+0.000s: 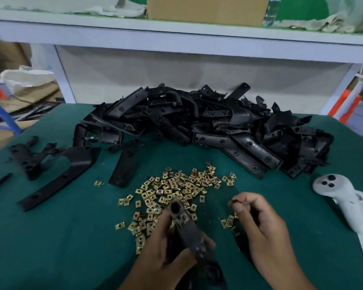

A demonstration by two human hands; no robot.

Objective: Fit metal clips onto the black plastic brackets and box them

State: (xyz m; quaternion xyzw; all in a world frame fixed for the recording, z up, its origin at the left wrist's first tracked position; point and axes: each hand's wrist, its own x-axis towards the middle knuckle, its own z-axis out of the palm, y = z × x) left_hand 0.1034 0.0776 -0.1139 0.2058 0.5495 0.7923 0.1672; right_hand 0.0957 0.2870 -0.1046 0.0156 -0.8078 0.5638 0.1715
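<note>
The left hand (166, 248) grips one black bracket (187, 229) with its fingers curled round it, just above the near edge of the scattered metal clips (176, 191), while the right hand (266, 231) pinches one clip (236, 200) at its fingers' tips. The clips are too many to count; behind them lies a large bracket heap (208, 126), with about four loose brackets (57, 164) to the left. All rest on a green table (61, 237); a white controller (331, 185) lies right, and a cardboard box (205, 9) stands on the white shelf (176, 34) behind.
</note>
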